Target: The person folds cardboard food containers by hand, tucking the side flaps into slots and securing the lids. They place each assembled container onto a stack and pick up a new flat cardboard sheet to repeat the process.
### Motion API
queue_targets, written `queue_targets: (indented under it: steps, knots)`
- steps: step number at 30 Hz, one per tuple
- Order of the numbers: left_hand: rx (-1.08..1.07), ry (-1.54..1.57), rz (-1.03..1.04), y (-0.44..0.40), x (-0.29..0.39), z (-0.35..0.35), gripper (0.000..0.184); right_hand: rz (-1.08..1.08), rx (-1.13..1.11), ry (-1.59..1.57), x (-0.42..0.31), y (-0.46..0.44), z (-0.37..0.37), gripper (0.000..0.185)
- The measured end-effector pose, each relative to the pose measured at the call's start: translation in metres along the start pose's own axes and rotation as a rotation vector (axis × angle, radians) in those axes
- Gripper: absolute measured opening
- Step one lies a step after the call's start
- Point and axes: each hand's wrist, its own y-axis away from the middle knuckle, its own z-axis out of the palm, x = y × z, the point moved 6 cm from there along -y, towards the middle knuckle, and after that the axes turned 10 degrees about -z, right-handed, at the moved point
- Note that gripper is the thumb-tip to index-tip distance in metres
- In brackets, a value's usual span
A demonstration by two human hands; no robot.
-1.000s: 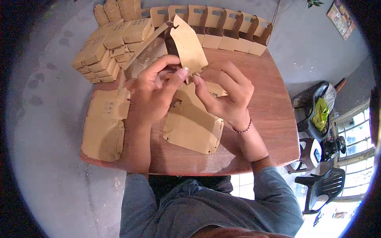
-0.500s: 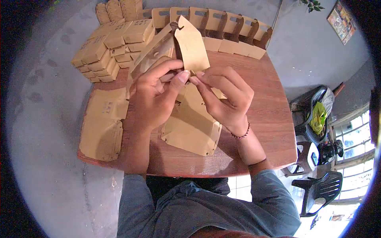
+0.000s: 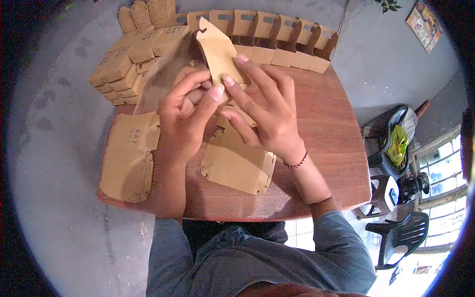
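Note:
A partly folded brown cardboard box [image 3: 217,52] is held up above the table, its notched side panel pointing upward. My left hand [image 3: 185,111] pinches a lower corner of it between thumb and fingers; part of those fingers is hidden behind the cardboard. Against the panel's face rest the fingertips of my right hand [image 3: 269,104], fingers spread and the thumb held apart from the box. Below the hands a flat cardboard blank [image 3: 235,161] with notched corners lies on the table. More flat blanks [image 3: 127,158], the top one printed, lie to the left.
Stacked closed boxes [image 3: 116,64] fill the table's back left. A row of open boxes with handle cutouts [image 3: 269,27] lines the back edge of the wooden table [image 3: 331,133]. Plastic chairs [image 3: 403,237] and a stool [image 3: 378,195] stand on the right.
The box has tilted and shifted left with my left hand. My right hand has let go of its pinch at the corner, spread its fingers and moved onto the panel.

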Motion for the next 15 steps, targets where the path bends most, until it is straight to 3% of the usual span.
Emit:
queue_targets:
  steps: [5,11,13,14,15]
  knots:
    - [-0.069,0.070,-0.046,-0.002,0.000,-0.001,0.030,0.019,-0.114,-0.119,0.005,0.002,0.009,0.053]
    - [0.019,-0.114,-0.097,-0.003,-0.003,-0.009,0.025,-0.029,-0.116,-0.345,0.021,0.006,0.009,0.048]
    - [-0.040,-0.110,-0.116,-0.003,-0.006,-0.007,0.024,0.035,0.103,-0.302,0.031,0.010,-0.002,0.048]
    - [-0.042,-0.108,-0.117,-0.002,-0.007,-0.006,0.024,0.036,0.102,-0.300,0.030,0.011,-0.002,0.048]
    - [-0.091,-0.103,-0.131,0.001,-0.008,-0.001,0.023,0.176,0.171,-0.302,0.037,0.013,-0.006,0.048]
